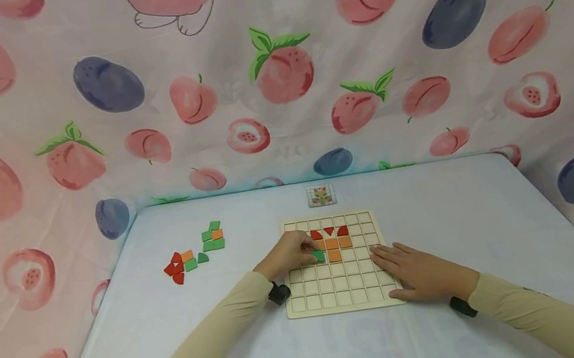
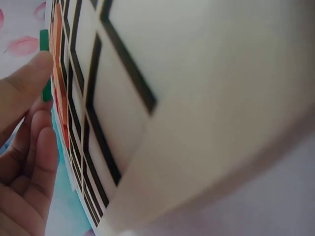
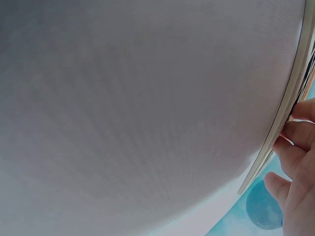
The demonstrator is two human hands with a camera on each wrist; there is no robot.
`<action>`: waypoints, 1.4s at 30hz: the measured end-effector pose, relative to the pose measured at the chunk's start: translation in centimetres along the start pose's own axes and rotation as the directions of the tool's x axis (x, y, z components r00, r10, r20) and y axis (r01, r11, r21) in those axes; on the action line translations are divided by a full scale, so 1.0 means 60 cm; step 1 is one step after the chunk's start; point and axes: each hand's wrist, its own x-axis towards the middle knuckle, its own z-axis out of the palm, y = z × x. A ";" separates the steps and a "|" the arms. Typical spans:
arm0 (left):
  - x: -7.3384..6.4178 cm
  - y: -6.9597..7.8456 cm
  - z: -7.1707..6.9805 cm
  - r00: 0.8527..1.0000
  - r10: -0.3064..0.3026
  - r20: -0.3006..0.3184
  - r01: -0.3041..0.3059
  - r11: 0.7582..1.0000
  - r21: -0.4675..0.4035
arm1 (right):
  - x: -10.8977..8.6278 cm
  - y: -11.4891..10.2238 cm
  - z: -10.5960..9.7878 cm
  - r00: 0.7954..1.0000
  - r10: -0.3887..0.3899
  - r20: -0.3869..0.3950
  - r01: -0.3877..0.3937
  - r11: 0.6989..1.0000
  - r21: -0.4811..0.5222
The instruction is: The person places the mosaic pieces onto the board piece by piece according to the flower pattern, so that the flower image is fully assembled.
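Observation:
My left hand point(image 1: 293, 251) pinches a green square tile point(image 1: 318, 256) between thumb and fingers over the wooden grid board point(image 1: 309, 306). In the left wrist view the green tile point(image 2: 45, 40) stands at the thumb tip, close to the board's surface. Orange square tiles point(image 1: 334, 256) lie in the grid's cells beside it, with red pieces point(image 1: 342, 231) in the row above, two of them rounded and one a triangle. My right hand point(image 1: 420, 267) rests on the board's right edge, fingers spread. In the right wrist view its fingertips point(image 3: 288, 152) touch the board's rim.
On the left of the white table lie loose red pieces point(image 1: 176, 267), green squares point(image 1: 213, 244), a green rounded piece point(image 1: 203, 258) and orange squares point(image 1: 187, 256). A small pattern card point(image 1: 321, 195) lies behind the board. A fruit-print cloth point(image 1: 247, 83) hangs behind the table.

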 end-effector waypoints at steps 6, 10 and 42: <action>0.005 0.005 0.004 1.000 -0.027 -0.002 0.027 0.999 0.026 | 0.001 -0.001 -0.003 1.000 0.005 0.023 -0.005 1.000 0.017; 0.007 0.005 0.005 1.000 -0.026 0.008 0.026 0.999 0.039 | 0.000 0.001 -0.003 1.000 0.007 0.028 -0.007 1.000 0.027; 0.001 -0.007 -0.008 0.998 -0.044 -0.036 0.045 0.998 0.034 | -0.002 0.000 0.000 1.000 0.008 0.001 -0.008 1.000 0.025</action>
